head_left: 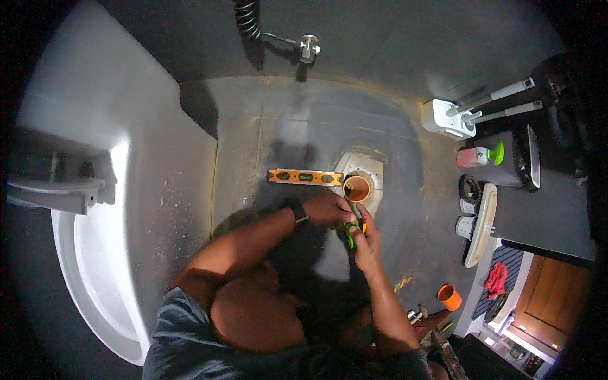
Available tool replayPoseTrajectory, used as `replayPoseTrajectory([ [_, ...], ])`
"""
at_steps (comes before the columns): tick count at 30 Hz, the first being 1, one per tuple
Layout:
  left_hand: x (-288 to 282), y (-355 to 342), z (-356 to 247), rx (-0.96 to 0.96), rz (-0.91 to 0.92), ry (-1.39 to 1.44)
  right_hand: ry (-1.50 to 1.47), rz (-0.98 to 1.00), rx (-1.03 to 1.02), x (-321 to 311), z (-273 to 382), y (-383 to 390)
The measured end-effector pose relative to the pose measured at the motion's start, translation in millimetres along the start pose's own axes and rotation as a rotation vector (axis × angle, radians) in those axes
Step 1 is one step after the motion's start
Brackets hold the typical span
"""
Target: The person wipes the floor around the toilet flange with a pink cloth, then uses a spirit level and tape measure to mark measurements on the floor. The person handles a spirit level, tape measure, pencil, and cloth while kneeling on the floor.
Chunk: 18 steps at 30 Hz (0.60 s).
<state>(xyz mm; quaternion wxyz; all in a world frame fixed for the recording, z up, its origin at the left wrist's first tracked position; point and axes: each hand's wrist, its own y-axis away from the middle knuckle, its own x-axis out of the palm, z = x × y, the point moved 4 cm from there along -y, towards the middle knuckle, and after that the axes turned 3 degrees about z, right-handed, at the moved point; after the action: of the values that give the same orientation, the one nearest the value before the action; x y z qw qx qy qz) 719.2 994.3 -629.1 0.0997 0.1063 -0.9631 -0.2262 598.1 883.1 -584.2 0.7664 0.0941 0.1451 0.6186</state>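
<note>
My left hand (328, 210), with a dark band at the wrist, has its fingertips closed at a small bright green object (350, 235), whose kind is partly hidden. My right hand (368, 248) meets it there, closed around a slim yellow-orange and black thing (364, 223), too small to name. Just beyond both hands, an orange pipe end (356, 189) rises from the floor, open end up. Around it lies a pale, rough patch (373, 166) of the floor. An orange spirit level (305, 177) lies left of the pipe, its right end close to the rim.
A white bathtub (95, 278) stands at the left. Toilet brushes in a white holder (448, 119), a spray bottle (476, 157) and a pale toilet seat or lid (482, 225) are at the right. An orange pipe piece (449, 297) and tools lie lower right. A valve (309, 49) juts from the far wall.
</note>
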Motion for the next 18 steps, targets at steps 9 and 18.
replayPoseTrajectory([
  [9,-35,27,12,-0.148,0.038,-0.053,0.088,0.178,0.229,10,-37,47],
  [18,-261,62,9,0.137,-1.02,0.402,-0.247,0.469,0.497,6,-141,163],
])
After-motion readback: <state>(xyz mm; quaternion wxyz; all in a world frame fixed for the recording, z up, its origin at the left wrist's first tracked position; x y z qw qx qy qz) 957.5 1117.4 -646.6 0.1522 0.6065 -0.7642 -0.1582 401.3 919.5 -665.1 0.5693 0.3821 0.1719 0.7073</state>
